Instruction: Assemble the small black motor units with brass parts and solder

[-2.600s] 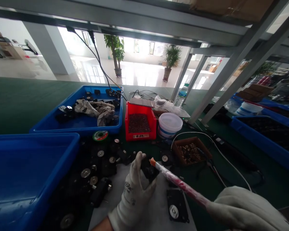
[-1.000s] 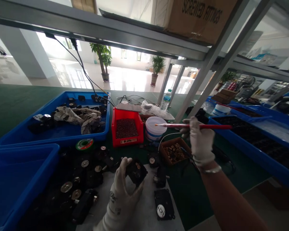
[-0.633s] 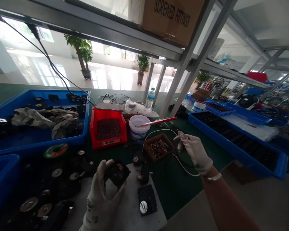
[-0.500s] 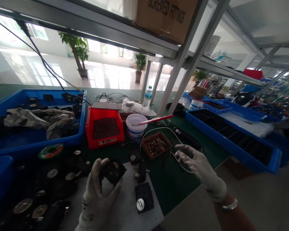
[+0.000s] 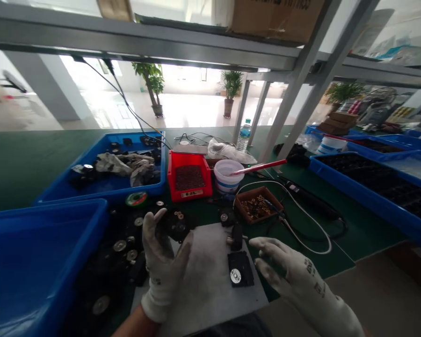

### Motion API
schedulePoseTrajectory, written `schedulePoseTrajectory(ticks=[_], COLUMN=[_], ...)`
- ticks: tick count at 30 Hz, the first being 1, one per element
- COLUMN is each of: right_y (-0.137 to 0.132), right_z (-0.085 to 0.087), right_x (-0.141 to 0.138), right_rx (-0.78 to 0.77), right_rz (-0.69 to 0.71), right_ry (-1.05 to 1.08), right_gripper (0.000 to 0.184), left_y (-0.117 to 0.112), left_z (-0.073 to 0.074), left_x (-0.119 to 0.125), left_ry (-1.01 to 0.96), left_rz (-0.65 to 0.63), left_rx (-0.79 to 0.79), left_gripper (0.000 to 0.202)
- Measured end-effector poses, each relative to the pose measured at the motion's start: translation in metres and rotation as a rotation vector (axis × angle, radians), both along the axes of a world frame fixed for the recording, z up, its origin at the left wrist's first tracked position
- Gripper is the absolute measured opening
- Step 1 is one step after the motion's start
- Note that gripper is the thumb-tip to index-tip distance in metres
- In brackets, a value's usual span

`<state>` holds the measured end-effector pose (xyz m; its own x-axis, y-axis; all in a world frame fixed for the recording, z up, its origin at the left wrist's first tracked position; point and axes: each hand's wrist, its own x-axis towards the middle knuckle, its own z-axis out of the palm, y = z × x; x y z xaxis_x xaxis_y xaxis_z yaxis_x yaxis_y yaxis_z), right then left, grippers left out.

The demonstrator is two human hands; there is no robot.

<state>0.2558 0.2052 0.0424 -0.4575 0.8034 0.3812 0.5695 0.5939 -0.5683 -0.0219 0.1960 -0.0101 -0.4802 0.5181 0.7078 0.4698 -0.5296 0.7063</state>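
- blue plastic tub (image 5: 45, 208) at far left on the green worktop (image 5: 365, 234), its rim beside the parts pile
- pile of black square housings with round metal discs (image 5: 121, 252), just left of the left hand
- white-gloved left hand (image 5: 163, 264), narrow, thumb and fingers either side of the part, seems to hold it
- black square housing with brass screws (image 5: 178, 225), at the left hand's fingertips, above the far edge of the mat
- grey mat (image 5: 205, 276) under both hands
- black housing with white disc (image 5: 240, 270) lying on the mat, near the right hand
- white-gloved right hand (image 5: 284, 267), open wide, empty, fingers spread just right of that housing
- brown tray of brass inserts (image 5: 256, 207), beyond the mat
- red-handled pen-like tool (image 5: 259, 165), resting on a white plastic tub (image 5: 226, 178)
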Motion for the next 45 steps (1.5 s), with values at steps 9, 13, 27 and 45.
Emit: schedulePoseTrajectory(ticks=[9, 13, 27, 45], right_y=[0.033, 0.076, 0.141, 0.08], right_z=[0.012, 0.012, -0.024, 0.016], right_x=[-0.052, -0.104, -0.172, -0.156], right_rx=[-0.002, -0.121, -0.252, -0.13], right_rz=[0.182, 0.246, 0.401, 0.273], right_ry=[-0.242, -0.373, -0.6, -0.263], right_gripper=[0.035, 0.05, 0.09, 0.058], left_y=[-0.082, -0.097, -0.098, -0.097], left_z=[-0.001, -0.027, -0.042, -0.029], left_x=[-0.004, -0.001, -0.013, -0.008], left_ry=[-0.127, -0.116, 0.046, -0.069], left_rz=[0.062, 0.061, -0.098, -0.143], left_rx=[-0.238, -0.44, -0.497, -0.58], left_gripper=[0.086, 0.079, 0.089, 0.087])
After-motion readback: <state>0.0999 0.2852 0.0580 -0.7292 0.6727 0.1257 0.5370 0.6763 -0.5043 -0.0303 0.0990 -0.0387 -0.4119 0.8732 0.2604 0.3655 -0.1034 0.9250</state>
